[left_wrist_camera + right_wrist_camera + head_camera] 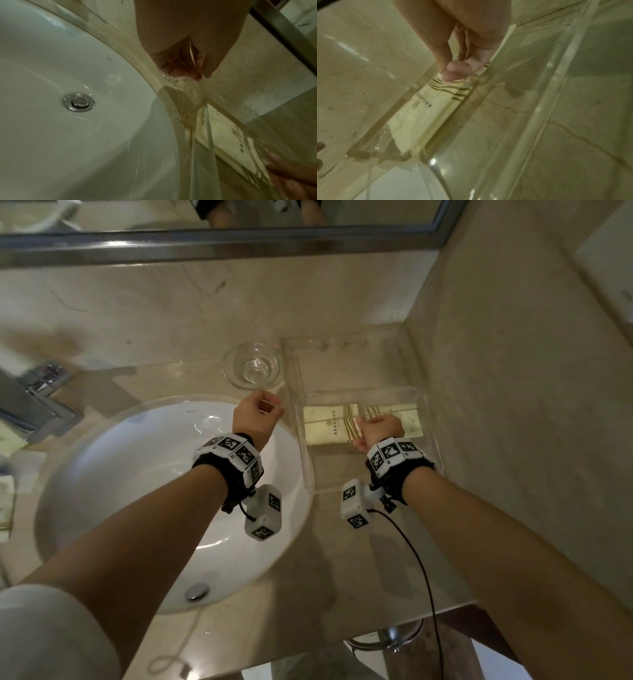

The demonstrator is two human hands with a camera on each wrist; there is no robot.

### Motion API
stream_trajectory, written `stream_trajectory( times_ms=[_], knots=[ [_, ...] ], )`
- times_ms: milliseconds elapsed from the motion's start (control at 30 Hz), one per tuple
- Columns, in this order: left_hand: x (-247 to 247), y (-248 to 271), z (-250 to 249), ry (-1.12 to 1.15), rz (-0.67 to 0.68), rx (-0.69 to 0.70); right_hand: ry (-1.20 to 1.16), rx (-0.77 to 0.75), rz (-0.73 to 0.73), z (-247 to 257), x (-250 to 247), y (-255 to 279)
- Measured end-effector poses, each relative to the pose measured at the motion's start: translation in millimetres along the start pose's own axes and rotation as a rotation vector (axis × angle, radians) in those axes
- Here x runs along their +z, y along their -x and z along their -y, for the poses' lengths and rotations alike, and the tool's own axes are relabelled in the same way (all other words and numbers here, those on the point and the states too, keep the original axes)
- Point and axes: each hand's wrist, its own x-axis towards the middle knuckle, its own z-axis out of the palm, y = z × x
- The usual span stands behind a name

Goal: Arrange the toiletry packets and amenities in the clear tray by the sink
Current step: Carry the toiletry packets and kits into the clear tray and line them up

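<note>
A clear tray stands on the marble counter to the right of the sink, against the side wall. Inside it a smaller clear box holds two cream toiletry packets with gold stripes, one on the left and one on the right. My right hand reaches into the box, and its thumb and fingertip pinch the striped end of a packet. My left hand is curled at the tray's left wall and seems to pinch that thin clear wall between thumb and fingers.
An empty drinking glass stands just behind my left hand. The white sink basin lies under my left forearm, with the chrome tap at far left. More packets lie at the counter's left edge. The mirror frame runs along the back.
</note>
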Motion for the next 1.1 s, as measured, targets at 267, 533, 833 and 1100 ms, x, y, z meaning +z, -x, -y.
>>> stream_trajectory(
  times_ms=[267,533,833,1100],
  knots=[
    [-48.0,7.0,-21.9,0.081,-0.005,0.065,0.089,-0.183,-0.176,33.3,1.3,41.4],
    [-210.3,16.4,-7.7,0.169,-0.213,0.098,0.034,-0.565,0.069,110.3,131.1,152.7],
    [-438.5,36.0,117.0,0.219,-0.62,-0.153,0.11,-0.728,0.59,131.6,349.3,316.5],
    [-490.4,38.6,233.0,0.201,-0.55,-0.421,1.119,-0.761,0.78,86.5,440.3,332.9]
  ],
)
